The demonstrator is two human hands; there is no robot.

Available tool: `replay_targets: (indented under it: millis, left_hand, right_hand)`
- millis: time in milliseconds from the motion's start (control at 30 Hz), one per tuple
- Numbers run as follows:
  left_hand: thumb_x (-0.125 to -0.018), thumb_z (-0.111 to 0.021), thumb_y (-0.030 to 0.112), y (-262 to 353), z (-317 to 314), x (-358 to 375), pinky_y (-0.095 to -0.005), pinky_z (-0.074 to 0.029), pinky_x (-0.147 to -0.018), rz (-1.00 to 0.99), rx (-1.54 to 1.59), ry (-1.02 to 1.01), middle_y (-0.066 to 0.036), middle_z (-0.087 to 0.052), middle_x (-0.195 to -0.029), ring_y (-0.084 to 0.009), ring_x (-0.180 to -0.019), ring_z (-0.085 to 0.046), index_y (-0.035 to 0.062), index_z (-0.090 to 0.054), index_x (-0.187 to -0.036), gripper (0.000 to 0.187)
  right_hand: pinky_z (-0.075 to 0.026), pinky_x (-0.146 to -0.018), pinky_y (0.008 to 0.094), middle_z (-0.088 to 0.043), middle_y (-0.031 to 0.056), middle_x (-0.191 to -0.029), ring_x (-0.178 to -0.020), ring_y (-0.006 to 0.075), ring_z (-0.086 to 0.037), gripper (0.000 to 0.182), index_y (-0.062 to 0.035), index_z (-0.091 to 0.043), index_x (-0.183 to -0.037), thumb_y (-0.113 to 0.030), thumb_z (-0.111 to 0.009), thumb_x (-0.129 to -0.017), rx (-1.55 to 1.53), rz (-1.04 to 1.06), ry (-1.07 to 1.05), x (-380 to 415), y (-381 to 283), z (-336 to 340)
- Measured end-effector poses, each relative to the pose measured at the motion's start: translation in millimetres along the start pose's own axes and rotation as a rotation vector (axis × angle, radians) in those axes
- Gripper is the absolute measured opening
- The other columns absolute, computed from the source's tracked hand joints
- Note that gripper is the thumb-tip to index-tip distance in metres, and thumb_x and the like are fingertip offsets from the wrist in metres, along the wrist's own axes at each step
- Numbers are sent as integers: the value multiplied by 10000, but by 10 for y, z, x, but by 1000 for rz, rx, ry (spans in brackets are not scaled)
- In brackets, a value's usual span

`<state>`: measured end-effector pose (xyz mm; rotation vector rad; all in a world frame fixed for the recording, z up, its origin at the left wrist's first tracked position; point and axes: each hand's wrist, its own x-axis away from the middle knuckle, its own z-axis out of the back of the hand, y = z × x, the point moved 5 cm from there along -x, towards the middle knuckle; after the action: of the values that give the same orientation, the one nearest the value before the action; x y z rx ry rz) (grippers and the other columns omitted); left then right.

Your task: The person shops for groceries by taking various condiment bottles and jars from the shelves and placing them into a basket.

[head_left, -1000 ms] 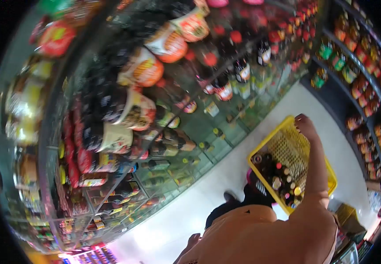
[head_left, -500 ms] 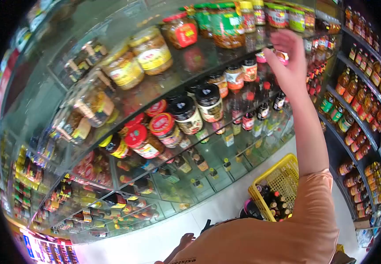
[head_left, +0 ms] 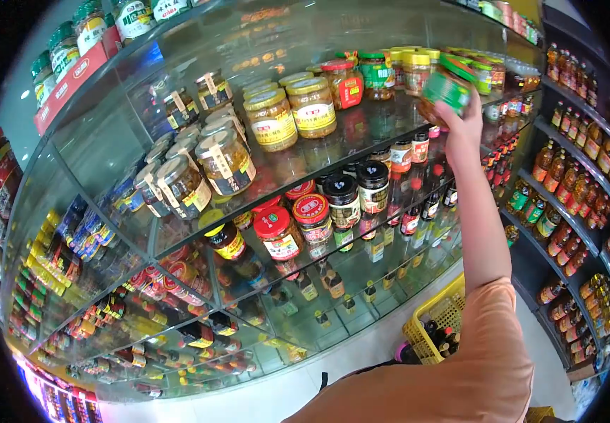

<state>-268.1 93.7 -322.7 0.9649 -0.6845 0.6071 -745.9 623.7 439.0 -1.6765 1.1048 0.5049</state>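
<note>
My right hand [head_left: 462, 118] is wrapped round a glass jar with a green lid and green label [head_left: 447, 89]. The jar is held tilted, in front of the upper glass shelf's edge. Behind it, another green-lidded jar [head_left: 377, 76] stands on that shelf. To its left are a red-lidded jar [head_left: 345, 84] and yellow-lidded jars [head_left: 312, 107]. Small jars with yellow lids [head_left: 416, 72] stand close to the held jar. My left hand is out of view.
Black-lidded jars [head_left: 373, 187] and red-lidded jars [head_left: 277, 233] fill the shelf below. A yellow basket [head_left: 425, 337] with dark bottles stands on the floor below my right arm. Racks of bottles [head_left: 568, 166] rise at the right. A red carton [head_left: 72, 84] sits top left.
My right hand was open and empty over the shelf; now it holds the green-lidded jar. The view has shifted, and my left hand has gone out of sight.
</note>
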Motion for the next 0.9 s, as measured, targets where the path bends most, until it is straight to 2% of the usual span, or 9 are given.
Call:
replay_targets:
  millis: [67, 200, 267, 400, 467, 533, 667, 733, 900]
  left_hand:
    - [-963, -554, 337, 148, 76, -111, -379, -516, -804, -23, 6, -30, -151, -675, -1096, -246, -988, -637, 11, -555, -1245, 431]
    - [-949, -573, 318, 311, 144, -350, -365, -509, -753, -74, 63, -101, -142, -675, -1058, -236, -929, -639, 20, -569, -1224, 406]
    - [-941, -583, 308, 303, 120, -436, -358, -506, -727, -93, 118, -154, -138, -676, -1039, -231, -899, -640, 24, -577, -1213, 393]
    - [-927, -603, 289, 32, -64, -483, -344, -499, -675, -32, 964, -735, -130, -676, -1002, -221, -840, -641, 33, -591, -1193, 369]
    - [-941, -661, 294, 951, -144, -294, -319, -525, -713, -177, 213, -495, -102, -677, -1003, -166, -844, -645, 29, -577, -1228, 399]
    - [-960, -654, 178, 1911, -287, 202, -338, -539, -843, -287, 576, -607, -86, -661, -1099, -174, -983, -637, 74, -513, -1331, 410]
    - [-978, -618, 143, 3398, -867, 1375, -385, -501, -976, -559, 369, -833, -141, -561, -1282, -219, -1158, -588, 107, -238, -1523, 666]
    - [-963, -631, 134, 3796, -1273, 2020, -411, -474, -1023, -790, 442, -974, -160, -440, -1421, -253, -1246, -533, 105, -133, -1549, 770]
    - [-920, -636, 25, 3937, -2466, 2770, -447, -441, -1082, -896, 321, -1086, -151, -404, -1455, -273, -1324, -485, 74, -32, -1568, 886]
  right_hand:
    - [-501, -975, 394, -571, 89, -1250, -1148, 224, -591, 769, -37, -365, -1429, -123, -783, -790, -271, -170, 12, 260, -129, 262]
    - [-457, -1041, 406, -521, 105, -1314, -1236, 219, -522, 962, -52, -327, -1424, -260, -893, -675, -119, -140, -89, 1169, -572, 681]
    - [-403, -1092, 409, -522, 96, -1327, -1265, 233, -502, 1063, -49, -344, -1436, -309, -937, -594, 31, -382, -234, 1730, -669, 829]
    - [-365, -1110, 361, -543, 99, -1348, -1292, 218, -478, 1001, -24, -436, -1434, -142, -915, -563, 471, -741, -510, 3081, -669, 1174]
    - [-443, -1047, 362, -611, 153, -1284, -1198, 252, -578, 933, -19, -486, -1401, -197, -912, -591, 657, -876, -591, 3701, -811, 1177]
    - [-461, -1027, 379, -607, 193, -1289, -1172, 292, -601, 901, -34, -495, -1387, -279, -905, -623, 851, -772, -732, 4107, -1020, 1155]
    - [-505, -976, 363, -591, 148, -1237, -1115, 241, -605, 935, -19, -360, -1439, -158, -896, -686, 687, -1047, -294, 4978, -1295, 1594]
    - [-537, -920, 355, -579, 123, -1225, -1119, 214, -597, 890, -11, -297, -1458, -49, -832, -748, 155, -1244, 38, 5042, -1521, 1693]
    - [-457, -1018, 362, -416, 178, -1381, -1283, 255, -459, 839, 32, -187, -1511, -160, -723, -895, 539, -1032, 61, 5585, -2076, 2742]
